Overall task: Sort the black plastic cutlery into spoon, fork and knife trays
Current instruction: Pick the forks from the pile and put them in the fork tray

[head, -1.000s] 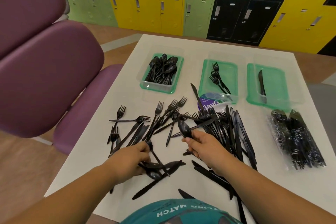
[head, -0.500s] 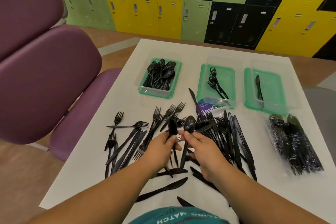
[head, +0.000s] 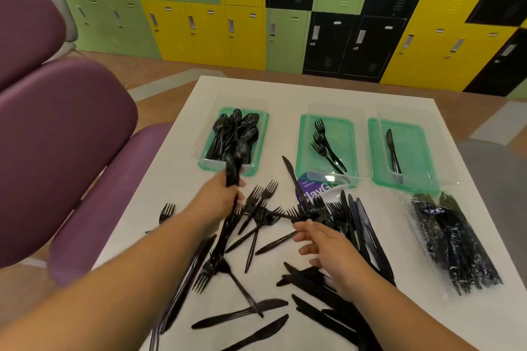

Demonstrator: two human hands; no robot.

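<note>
Three green trays stand in a row at the far side of the white table (head: 182, 168). The left tray (head: 205, 164) is full of black spoons. The middle tray (head: 302, 151) holds three forks and the right tray (head: 419, 151) one knife. My left hand (head: 221, 198) is shut on a blurred bunch of black spoons (head: 235, 164), held at the near edge of the spoon tray. My right hand (head: 322, 242) hovers open over the loose pile of forks and knives (head: 265, 225), fingers spread, holding nothing.
A clear bag of black cutlery (head: 453, 239) lies at the right. A purple-labelled wrapper (head: 312, 189) lies in front of the fork tray. A purple chair (head: 65, 134) stands left of the table. Coloured lockers (head: 242, 31) line the back wall.
The right hand passed its spoon to the left hand. The left hand then carried the spoons forward to the spoon tray. The right hand let go and opened over the pile.
</note>
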